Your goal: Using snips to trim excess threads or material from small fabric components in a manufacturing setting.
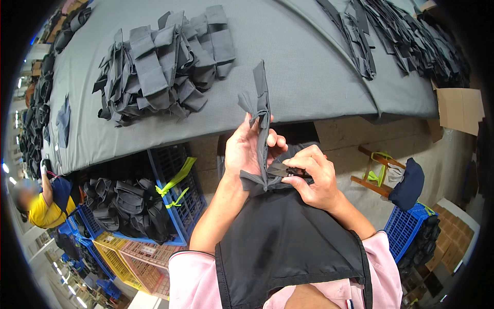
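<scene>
My left hand [243, 149] is closed around a sewn dark grey fabric strip [263, 113], which runs upright across the palm with loose flaps at both ends. In my right hand [318, 177] is a pair of thread snips [280, 170] with dark handles and pointed metal blades. The blade tips lie against the lower part of the strip, just beside the left palm. Any thread at that spot is too small to make out. Both hands are in front of the black apron [293, 237], near the table's front edge.
A grey cloth-covered table [309, 87] carries a heap of similar fabric pieces [159, 62] and more strips [406, 41] at far right. Blue crate [180, 195] with dark pieces stands left below. A wooden stool [373, 172] is at right. Another person [51, 206] works far left.
</scene>
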Motion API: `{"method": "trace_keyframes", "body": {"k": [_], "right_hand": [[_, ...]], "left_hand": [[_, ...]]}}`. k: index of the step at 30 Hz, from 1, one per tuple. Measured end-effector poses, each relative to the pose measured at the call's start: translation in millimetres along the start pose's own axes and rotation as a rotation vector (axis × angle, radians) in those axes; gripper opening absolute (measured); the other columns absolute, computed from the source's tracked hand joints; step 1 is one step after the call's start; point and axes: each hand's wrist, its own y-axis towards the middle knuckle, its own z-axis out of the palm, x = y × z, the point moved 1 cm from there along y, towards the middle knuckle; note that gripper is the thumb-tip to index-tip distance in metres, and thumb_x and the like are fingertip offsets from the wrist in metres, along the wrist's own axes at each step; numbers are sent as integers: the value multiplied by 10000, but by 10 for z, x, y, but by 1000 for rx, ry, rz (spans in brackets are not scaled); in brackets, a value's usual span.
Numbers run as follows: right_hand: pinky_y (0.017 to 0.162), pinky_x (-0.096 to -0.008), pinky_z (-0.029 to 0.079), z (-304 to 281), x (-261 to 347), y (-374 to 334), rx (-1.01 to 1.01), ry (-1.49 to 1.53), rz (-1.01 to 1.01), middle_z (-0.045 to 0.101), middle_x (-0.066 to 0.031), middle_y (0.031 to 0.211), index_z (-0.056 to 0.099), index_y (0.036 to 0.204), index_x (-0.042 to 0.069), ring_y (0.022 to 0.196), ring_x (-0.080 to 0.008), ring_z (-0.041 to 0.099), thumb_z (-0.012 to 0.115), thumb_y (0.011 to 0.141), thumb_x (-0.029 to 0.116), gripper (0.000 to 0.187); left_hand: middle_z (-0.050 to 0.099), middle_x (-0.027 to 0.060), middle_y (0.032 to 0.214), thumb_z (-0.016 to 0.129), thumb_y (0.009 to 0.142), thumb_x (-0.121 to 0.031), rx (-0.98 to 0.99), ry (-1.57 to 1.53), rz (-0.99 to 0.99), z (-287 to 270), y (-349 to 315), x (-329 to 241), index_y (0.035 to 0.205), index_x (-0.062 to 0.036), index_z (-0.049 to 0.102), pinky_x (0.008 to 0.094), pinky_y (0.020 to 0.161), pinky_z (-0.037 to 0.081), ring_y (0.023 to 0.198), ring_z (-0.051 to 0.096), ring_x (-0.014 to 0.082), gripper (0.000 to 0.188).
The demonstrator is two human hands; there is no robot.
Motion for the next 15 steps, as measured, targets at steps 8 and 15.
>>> {"method": "trace_keyframes", "body": {"k": [8,15], "right_hand": [[557,-278,458,67,18,36,-73,48,-71,560,-64,755,637,939,35,635,-170,544,760,651,39,313],[557,-270,447,23,61,5,-146,38,-20,562,-64,749,650,891,30,634,-168,539,765,645,38,271]], "left_hand": [[540,81,655,363,955,-440,53,-33,-89,11,-25,44,1024,-51,567,392,724,470,739,576,266,444],[560,91,677,357,953,-461,45,-10,-73,8,-23,5,993,-41,565,388,733,468,750,581,272,470]]}}
